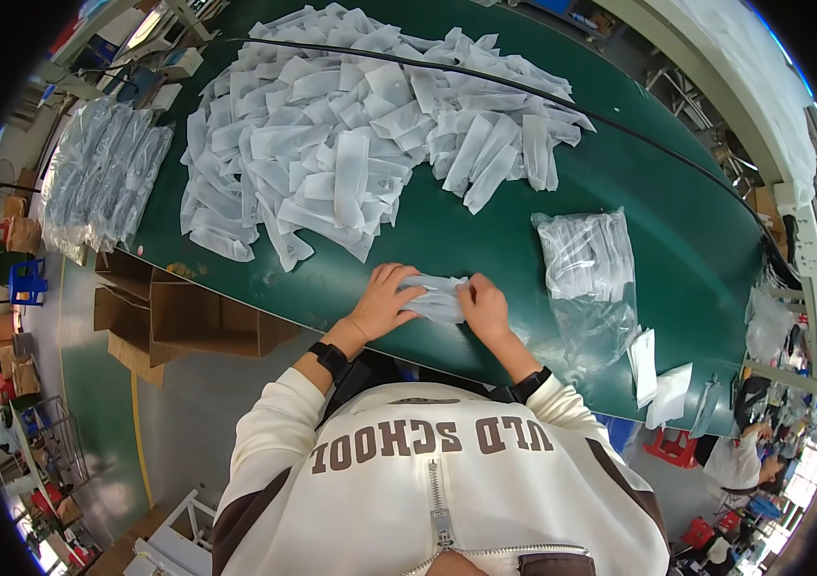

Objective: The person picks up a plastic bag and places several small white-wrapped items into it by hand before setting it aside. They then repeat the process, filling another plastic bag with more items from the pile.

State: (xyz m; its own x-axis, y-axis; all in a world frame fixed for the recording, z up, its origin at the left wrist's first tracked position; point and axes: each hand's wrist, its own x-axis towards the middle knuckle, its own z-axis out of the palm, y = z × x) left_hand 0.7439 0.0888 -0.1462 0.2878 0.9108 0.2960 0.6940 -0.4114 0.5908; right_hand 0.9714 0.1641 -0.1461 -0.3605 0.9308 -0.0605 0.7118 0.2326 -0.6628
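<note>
Near the front edge of the green table, a small stack of frosted plastic pouches (439,300) lies between my hands. My left hand (387,300) grips its left end, fingers over the top and thumb along the near side. On the right end, my right hand (483,305) pinches the edge with its fingers bent. How many pouches are in the stack I cannot make out. Beyond my hands spreads a large heap of similar whitish pouches (351,178). To the right lies a clear plastic bag (589,259) partly filled with a row of them.
Packed clear bags (106,173) sit at the table's left end. White paper pieces (656,379) lie at the right corner. A black cable (485,72) crosses above the heap. Open cardboard boxes (207,322) stand below the left front edge. A person (739,461) sits far right.
</note>
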